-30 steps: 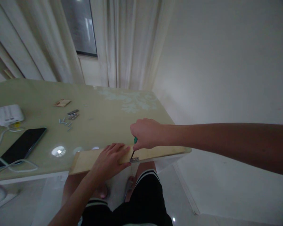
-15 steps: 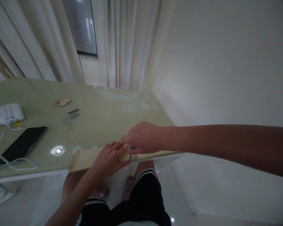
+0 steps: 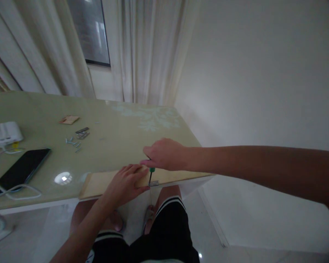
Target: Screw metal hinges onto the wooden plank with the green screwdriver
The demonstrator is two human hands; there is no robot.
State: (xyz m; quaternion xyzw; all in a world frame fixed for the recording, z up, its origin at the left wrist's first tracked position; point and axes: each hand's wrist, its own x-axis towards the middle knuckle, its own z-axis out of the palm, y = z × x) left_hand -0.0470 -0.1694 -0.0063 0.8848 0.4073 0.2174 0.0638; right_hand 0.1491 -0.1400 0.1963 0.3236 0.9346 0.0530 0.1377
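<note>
A pale wooden board (image 3: pixel 98 183) lies along the near edge of the green table (image 3: pixel 117 135). My left hand (image 3: pixel 124 184) presses flat on the board, fingers spread. My right hand (image 3: pixel 164 155) is closed round a green-handled screwdriver (image 3: pixel 151 174), held upright. Its tip stands on a small metal hinge (image 3: pixel 154 183) at the board's near edge, just right of my left fingertips.
Loose screws and hinges (image 3: pixel 78 137) and a small wooden piece (image 3: pixel 68 119) lie farther back on the table. A black phone (image 3: pixel 20 170), a white power bank (image 3: pixel 4 133) and a white cable (image 3: pixel 5 190) sit at the left. Curtains and a wall stand behind.
My right hand dipped lower over the hinge, then rose a little, so the green handle shows again. The view shifted slightly left. My left hand stayed on the board.
</note>
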